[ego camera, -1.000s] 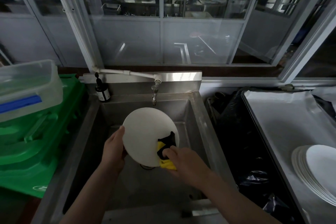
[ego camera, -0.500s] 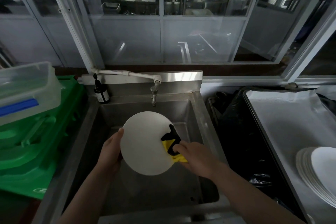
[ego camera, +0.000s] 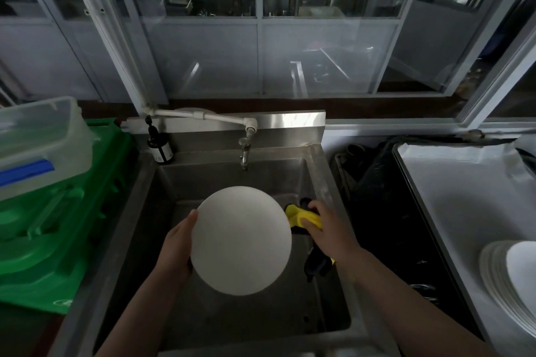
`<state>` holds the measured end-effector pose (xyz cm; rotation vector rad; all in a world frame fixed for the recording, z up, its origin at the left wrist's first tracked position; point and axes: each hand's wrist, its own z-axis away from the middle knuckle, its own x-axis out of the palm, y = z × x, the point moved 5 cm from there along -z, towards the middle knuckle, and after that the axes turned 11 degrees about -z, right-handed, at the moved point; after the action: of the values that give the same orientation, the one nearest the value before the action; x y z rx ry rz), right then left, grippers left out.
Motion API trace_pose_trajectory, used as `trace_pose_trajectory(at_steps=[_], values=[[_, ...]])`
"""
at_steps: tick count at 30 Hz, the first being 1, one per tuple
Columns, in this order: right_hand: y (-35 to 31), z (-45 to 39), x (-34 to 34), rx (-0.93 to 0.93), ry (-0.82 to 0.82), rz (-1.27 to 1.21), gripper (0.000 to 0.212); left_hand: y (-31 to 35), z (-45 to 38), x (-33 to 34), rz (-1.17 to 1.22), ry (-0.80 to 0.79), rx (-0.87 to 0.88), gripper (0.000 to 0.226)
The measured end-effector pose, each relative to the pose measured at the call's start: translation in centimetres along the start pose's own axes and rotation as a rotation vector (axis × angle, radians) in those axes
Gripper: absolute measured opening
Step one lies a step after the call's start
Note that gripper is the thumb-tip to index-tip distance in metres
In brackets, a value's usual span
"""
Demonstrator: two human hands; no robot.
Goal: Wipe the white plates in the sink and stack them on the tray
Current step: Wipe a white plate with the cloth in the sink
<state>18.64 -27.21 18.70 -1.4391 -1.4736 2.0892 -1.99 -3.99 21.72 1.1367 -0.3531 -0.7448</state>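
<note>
- Over the sink, my left hand grips the white plate; my right hand clutches the yellow cloth beside its rim.
- Wiping looks finished; next, carry it to the stack on the tray.

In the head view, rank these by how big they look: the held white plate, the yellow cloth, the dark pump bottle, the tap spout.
1. White plate, held near the camera, so its lead is partly nearness.
2. Yellow cloth, partly hidden by the right hand.
3. Dark pump bottle.
4. Tap spout.
</note>
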Motion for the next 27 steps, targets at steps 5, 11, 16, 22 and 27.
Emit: trace_pose_trajectory(at_steps=[5, 11, 16, 22, 27], values=[[3.9, -0.4, -2.4, 0.258, 0.139, -0.178, 0.040, -0.4, -0.7, 0.5, 0.003, 0.003, -0.007, 0.026], [8.5, 0.8, -5.3, 0.482, 0.238, -0.199, 0.045, -1.3, -1.1, 1.3, -0.020, -0.030, 0.011, 0.027], [11.4, 2.3, -6.4, 0.614, 0.275, -0.138, 0.049, -1.9, -1.3, 2.1, -0.008, -0.032, -0.009, 0.026], [11.9, 3.3, -6.4, 0.648, 0.236, -0.100, 0.055, -2.6, -1.6, 2.2, -0.012, -0.058, 0.000, 0.033], [10.9, 3.4, -5.8, 0.618, 0.183, -0.095, 0.052, -2.8, -1.3, 2.2, -0.013, -0.082, 0.015, 0.033]])
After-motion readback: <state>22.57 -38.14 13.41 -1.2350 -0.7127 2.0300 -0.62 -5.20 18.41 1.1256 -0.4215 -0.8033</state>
